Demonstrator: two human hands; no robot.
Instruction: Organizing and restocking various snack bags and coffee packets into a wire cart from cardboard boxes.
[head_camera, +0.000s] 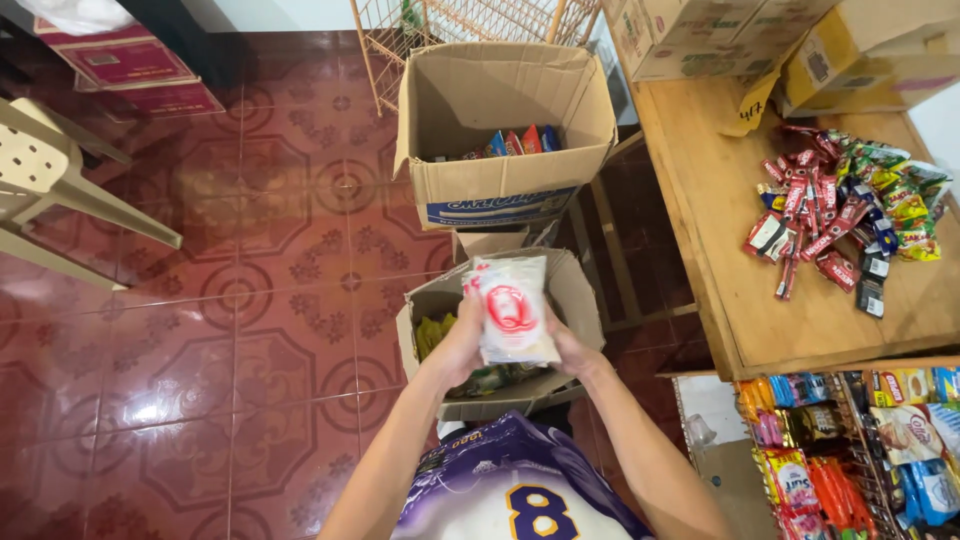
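Observation:
Both of my hands hold up a white snack packet (512, 308) with a red round mark, above a small open cardboard box (575, 290) on the floor. My left hand (458, 345) grips its left lower edge. My right hand (565, 352) grips its right lower edge, mostly hidden behind the packet. Yellow-green packets (432, 335) lie inside the small box.
A larger open cardboard box (500, 195) with colourful packets stands just beyond. A wooden table (720, 230) at right carries a heap of snack sachets (845, 215) and cartons (720, 35). Hanging sachets (850, 450) fill the lower right. A plastic chair (50, 180) stands at left on red tiles.

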